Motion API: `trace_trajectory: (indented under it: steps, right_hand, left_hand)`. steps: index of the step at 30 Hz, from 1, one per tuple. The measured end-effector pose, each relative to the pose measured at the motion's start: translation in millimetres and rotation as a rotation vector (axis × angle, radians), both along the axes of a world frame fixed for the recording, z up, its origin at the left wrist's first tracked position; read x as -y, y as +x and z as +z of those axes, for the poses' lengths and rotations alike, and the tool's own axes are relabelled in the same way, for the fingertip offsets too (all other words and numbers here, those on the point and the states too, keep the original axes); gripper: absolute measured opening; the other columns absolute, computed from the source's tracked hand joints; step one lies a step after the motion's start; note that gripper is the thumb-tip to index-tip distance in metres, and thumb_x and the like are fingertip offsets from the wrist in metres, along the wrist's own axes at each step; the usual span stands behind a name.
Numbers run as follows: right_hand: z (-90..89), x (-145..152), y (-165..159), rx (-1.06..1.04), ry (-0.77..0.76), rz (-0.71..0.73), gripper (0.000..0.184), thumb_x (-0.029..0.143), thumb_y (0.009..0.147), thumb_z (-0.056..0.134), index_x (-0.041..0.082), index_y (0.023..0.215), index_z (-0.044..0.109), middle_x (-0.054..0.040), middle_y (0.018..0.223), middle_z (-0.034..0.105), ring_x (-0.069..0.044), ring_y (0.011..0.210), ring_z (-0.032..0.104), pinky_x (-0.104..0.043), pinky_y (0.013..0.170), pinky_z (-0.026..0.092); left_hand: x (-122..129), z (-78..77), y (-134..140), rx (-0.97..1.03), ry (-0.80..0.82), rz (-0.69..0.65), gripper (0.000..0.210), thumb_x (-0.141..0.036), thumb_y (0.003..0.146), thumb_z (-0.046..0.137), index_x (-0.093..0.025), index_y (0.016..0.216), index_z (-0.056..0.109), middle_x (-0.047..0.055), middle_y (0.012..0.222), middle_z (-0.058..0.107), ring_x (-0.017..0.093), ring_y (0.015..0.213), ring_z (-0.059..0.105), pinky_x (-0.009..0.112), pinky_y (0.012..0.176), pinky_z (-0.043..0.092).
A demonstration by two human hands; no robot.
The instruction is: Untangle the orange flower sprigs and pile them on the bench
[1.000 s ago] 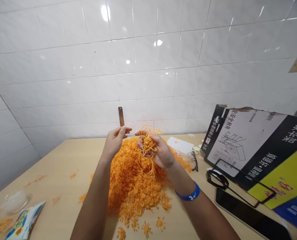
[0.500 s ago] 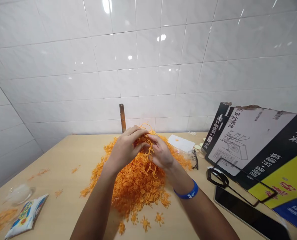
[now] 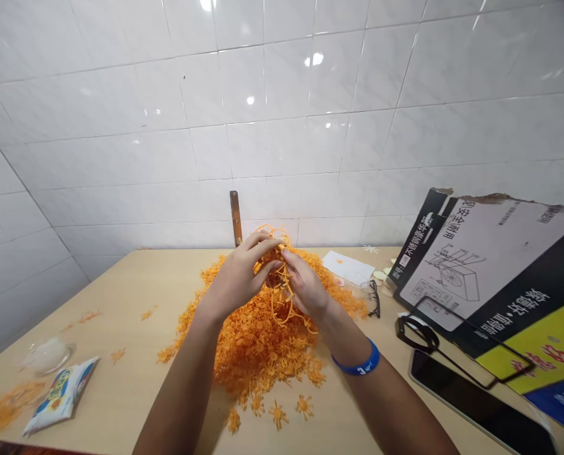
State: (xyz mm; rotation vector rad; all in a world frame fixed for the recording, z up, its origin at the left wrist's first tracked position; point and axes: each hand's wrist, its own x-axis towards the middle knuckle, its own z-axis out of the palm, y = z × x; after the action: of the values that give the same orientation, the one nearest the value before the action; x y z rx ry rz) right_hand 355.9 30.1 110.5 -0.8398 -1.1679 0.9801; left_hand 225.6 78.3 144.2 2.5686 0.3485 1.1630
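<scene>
Above a large heap of small orange spider-shaped plastic pieces (image 3: 258,347), both hands hold a tangle of thin orange plastic strands (image 3: 282,303). My left hand (image 3: 239,272) curves over the tangle from the left, thumb and fingers closed on it. From the right, my right hand (image 3: 308,281) pinches the tangle near its top, its thumb close to the left fingertips. Loose strands hang below the hands toward the heap. Part of the tangle is hidden behind the fingers. A blue wristband (image 3: 358,360) circles the right wrist.
Right of the heap lie a white paper (image 3: 348,268), eyeglasses (image 3: 374,299), a black-framed object (image 3: 417,335) and a phone (image 3: 481,401) before a printed carton (image 3: 453,265). On the left are a white-and-blue packet (image 3: 61,395) and orange strands (image 3: 9,407). A tiled wall (image 3: 187,202) stands behind.
The camera view has shifted slightly. The hands stay together over the heap, still gripping the tangle, while its hanging strands have spread a little to the right.
</scene>
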Motion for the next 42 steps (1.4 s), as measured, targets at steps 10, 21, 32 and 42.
trace_trajectory:
  steps: [10,21,32,42]
  right_hand:
    - [-0.6,2.3,3.7,0.126,0.006,0.054,0.04,0.055,0.09,0.043,0.019,0.078,0.058,-0.0023,0.07,0.048,-0.014,0.063,0.044,-0.028,0.059,0.039]
    - [-1.6,-0.6,-4.7,0.593,0.089,-0.191,0.042,0.042,0.094,0.034,0.021,0.058,0.029,0.0034,0.054,0.028,-0.01,0.049,0.028,-0.028,0.051,0.022]
    - [-1.9,2.4,5.9,0.861,0.074,-0.396,0.043,0.035,0.093,0.039,0.021,0.054,0.029,0.0025,0.048,0.031,-0.011,0.045,0.026,-0.031,0.051,0.014]
    - [0.4,-1.3,16.3,0.655,-0.06,-0.237,0.058,0.026,0.089,0.042,0.019,0.146,0.031,0.0061,0.054,0.045,-0.012,0.047,0.038,-0.025,0.049,0.027]
  left_hand:
    - [-5.6,-5.3,3.7,0.222,-0.231,0.037,0.011,-0.026,0.088,0.055,-0.019,0.083,0.063,0.001,0.072,0.056,0.012,0.061,0.05,0.024,0.054,0.038]
    - [-20.6,-2.0,-5.8,0.535,-0.343,0.223,0.018,-0.034,0.088,0.051,-0.02,0.077,0.051,-0.003,0.066,0.042,0.009,0.051,0.035,0.022,0.047,0.03]
    - [-64.3,-11.3,-16.3,0.603,-0.661,0.105,0.019,-0.032,0.079,0.058,-0.02,0.073,0.044,-0.005,0.064,0.044,0.005,0.046,0.037,0.018,0.043,0.027]
    - [-39.9,-5.7,-0.5,0.606,-1.039,-0.234,0.011,-0.021,0.069,0.052,-0.019,0.076,0.044,-0.005,0.065,0.046,0.003,0.045,0.04,0.013,0.038,0.024]
